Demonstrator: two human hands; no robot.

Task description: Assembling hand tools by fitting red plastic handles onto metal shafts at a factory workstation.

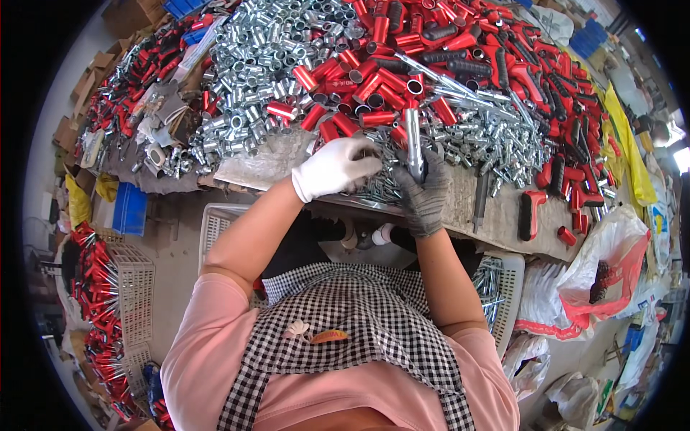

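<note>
My right hand (422,194), in a dark grey glove, is closed round the lower end of a shiny metal tube (412,136) that points away from me. Beside it, my left hand (336,169) wears a white glove. Its fingers are curled at a heap of small metal pins or screws (381,188) on the bench's near edge; whatever they pinch is hidden. Just past both hands lie loose red sleeves (376,118), and silvery metal collars (248,93) are piled to the left.
Red and black pistol-shaped handles (530,214) lie on the right of the bench. Slim metal rods (496,108) are heaped there too. Below the bench stand plastic crates (134,287), one at the left holding red-handled parts. A white and red sack (604,280) is at the right.
</note>
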